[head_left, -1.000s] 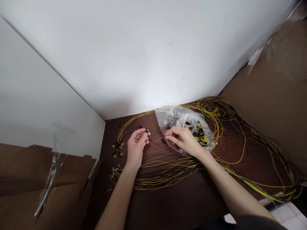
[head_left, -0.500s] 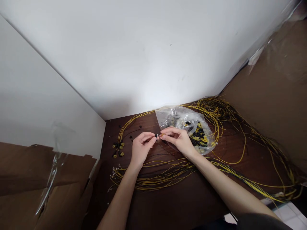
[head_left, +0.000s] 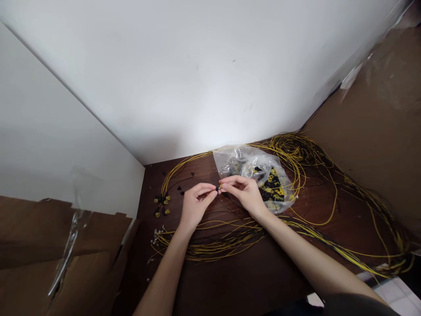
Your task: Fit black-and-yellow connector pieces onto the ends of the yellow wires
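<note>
My left hand pinches a small black piece between thumb and fingertips. Against it, my right hand pinches a small yellowish piece, largely covered by the fingers. The two pieces meet or nearly meet; I cannot tell whether they are joined. Behind my right hand lies a clear plastic bag with many black and yellow connector parts in it. Under my forearms runs a bundle of yellow and black wires, with bare metal terminals at its left end.
Several wires end in black and yellow connectors on the left of the dark brown table. Small black bits lie beside my left hand. Coiled wire sits at the back right. Cardboard stands left; a white wall rises behind.
The fingertips of both hands have come closer together. The black piece has shifted slightly right and down, up against the yellowish piece.
</note>
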`<action>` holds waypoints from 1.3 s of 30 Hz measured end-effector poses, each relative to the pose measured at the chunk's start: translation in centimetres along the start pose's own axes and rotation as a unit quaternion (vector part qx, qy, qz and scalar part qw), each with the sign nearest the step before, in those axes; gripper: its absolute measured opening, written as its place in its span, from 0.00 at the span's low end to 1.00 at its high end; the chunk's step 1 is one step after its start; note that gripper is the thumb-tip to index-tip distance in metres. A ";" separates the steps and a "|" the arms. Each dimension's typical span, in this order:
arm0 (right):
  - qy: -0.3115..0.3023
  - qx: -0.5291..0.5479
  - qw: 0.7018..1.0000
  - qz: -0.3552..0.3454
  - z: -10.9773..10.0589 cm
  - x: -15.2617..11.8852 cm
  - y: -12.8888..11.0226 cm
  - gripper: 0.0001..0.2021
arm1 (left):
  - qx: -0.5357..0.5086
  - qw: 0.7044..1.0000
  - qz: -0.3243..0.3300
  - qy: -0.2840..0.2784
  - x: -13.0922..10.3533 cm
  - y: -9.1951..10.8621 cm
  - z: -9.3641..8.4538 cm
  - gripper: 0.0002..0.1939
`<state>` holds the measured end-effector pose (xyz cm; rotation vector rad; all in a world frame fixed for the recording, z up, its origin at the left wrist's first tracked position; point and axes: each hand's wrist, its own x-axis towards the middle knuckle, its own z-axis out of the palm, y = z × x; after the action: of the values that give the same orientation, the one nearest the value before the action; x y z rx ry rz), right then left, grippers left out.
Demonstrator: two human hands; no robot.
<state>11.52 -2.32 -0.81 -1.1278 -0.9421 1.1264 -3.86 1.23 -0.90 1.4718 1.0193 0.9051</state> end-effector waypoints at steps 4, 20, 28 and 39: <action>-0.002 -0.046 0.998 -0.047 -0.1 -0.1 0.1 0.07 | 0.012 1.000 -0.001 0.003 0.0 0.0 0.0 0.06; -0.029 -0.137 0.986 -0.092 -0.2 -0.2 0.1 0.06 | -0.005 1.000 -0.004 0.015 0.0 0.0 0.0 0.08; -0.032 -0.198 0.970 -0.138 -0.1 -0.5 0.1 0.05 | 0.031 1.000 0.007 0.001 -0.1 0.5 0.0 0.05; -0.030 -0.228 0.964 -0.136 -0.1 -0.6 0.2 0.05 | 0.060 0.997 0.038 -0.005 0.0 0.2 0.0 0.04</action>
<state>11.49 -2.93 -1.02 -1.2835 -1.4049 0.7384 -3.84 1.22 -0.72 1.6238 1.0314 0.9026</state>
